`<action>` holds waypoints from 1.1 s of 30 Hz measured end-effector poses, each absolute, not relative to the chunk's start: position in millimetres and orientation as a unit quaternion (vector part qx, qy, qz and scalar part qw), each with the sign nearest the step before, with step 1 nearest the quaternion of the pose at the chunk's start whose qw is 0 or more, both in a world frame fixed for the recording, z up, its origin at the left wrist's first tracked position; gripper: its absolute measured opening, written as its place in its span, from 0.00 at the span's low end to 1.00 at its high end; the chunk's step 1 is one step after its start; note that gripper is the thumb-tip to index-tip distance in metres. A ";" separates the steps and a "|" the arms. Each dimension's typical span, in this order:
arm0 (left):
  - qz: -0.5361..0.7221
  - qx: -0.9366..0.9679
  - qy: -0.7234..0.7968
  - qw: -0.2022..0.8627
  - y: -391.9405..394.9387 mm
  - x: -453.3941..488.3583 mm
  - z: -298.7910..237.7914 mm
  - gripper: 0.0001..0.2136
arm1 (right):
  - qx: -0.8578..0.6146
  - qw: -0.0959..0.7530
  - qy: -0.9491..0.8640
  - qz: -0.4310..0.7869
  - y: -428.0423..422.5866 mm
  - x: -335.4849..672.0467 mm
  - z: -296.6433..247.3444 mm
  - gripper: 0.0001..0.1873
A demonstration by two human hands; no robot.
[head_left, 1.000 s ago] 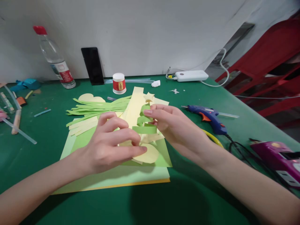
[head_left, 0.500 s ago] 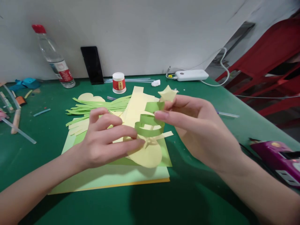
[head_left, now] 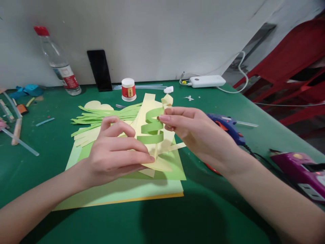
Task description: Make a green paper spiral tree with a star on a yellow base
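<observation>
Over the stack of paper, both hands hold a small paper tree. A green paper spiral (head_left: pixel 151 139) winds around its thin pale-yellow stem (head_left: pixel 155 151). On top sits a folded pale-yellow star (head_left: pixel 167 100), now seen edge-on. My left hand (head_left: pixel 115 154) is closed on the edge of the tree's flat yellow paper base (head_left: pixel 160 165), with its thumb hidden beneath. Near the top, my right hand (head_left: pixel 200 132) pinches the spiral's upper end between thumb and forefinger, just below the star. Whether it also grips the stem is hidden.
Under the hands lie stacked paper sheets (head_left: pixel 122 196) and green paper strips (head_left: pixel 109 117). A blue glue gun (head_left: pixel 228 126) lies behind my right wrist, near a purple power strip (head_left: pixel 297 173). Along the wall stand a water bottle (head_left: pixel 62 67), a phone (head_left: pixel 99 71) and a paper cup (head_left: pixel 128 90).
My right hand has moved left with the tree's top, uncovering the glue gun. The tree stands more upright, its star has turned edge-on and its base lies flatter. My left hand has barely moved.
</observation>
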State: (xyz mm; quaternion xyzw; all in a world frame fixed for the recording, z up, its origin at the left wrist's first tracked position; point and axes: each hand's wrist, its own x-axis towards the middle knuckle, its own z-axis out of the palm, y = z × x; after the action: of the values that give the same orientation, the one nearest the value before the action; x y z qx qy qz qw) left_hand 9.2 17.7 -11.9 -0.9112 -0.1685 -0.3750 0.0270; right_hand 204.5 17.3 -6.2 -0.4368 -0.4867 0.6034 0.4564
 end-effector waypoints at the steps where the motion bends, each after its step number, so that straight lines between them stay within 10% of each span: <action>1: -0.377 -0.910 -0.169 0.019 17.3 9.0 -11.9 0.11 | -0.438 0.455 -0.485 0.605 17.5 204.2 -6.4 0.01; 17: -0.364 -0.889 -0.201 -0.191 16.8 10.1 -14.4 0.03 | -0.411 0.428 -0.443 0.673 31.8 203.5 -14.1 0.09; 33: -0.351 -0.903 -0.187 -0.164 18.4 9.7 -19.7 0.04 | -0.414 0.433 -0.436 0.672 33.5 206.0 -15.0 0.07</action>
State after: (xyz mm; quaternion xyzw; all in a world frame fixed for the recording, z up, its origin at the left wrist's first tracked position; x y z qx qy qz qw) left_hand 9.7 18.4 -19.7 -0.9028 -0.1871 -0.3508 -0.1640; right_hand 206.0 33.5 -15.0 -0.4140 -0.4356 0.6715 0.4334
